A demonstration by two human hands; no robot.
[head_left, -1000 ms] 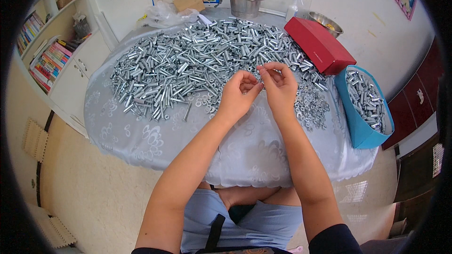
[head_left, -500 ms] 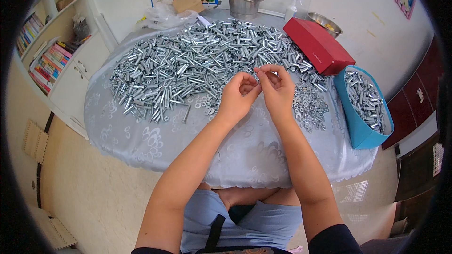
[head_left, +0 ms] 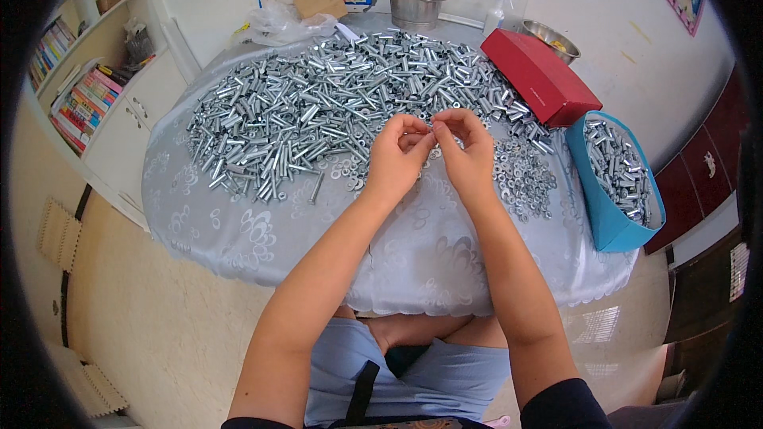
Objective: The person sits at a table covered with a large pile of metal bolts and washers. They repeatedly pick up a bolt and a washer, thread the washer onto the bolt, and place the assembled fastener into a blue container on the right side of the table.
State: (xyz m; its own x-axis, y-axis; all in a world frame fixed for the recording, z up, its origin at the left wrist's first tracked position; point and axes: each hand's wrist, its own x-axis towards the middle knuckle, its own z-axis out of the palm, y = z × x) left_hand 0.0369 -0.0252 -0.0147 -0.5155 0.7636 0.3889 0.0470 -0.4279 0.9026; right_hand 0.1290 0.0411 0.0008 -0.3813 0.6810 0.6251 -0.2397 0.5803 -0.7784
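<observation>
My left hand and my right hand meet over the near edge of a wide heap of silvery bolts and tube-like metal pieces. Both have thumb and fingers pinched together, tip to tip. Whatever sits between the fingertips is too small and too hidden to name. Loose washers lie spread beside my right hand, and more washers lie to the left of my left wrist. One single bolt rests apart at the heap's front edge.
A grey patterned cloth covers the table. To the right stands a blue fabric bin full of metal pieces, beside a red box. Along the back are a steel pot, a spray bottle, a steel bowl and a plastic bag.
My hands stay together at nearly the same spot, with a slight shift of the fingers. The whole view has moved a little.
</observation>
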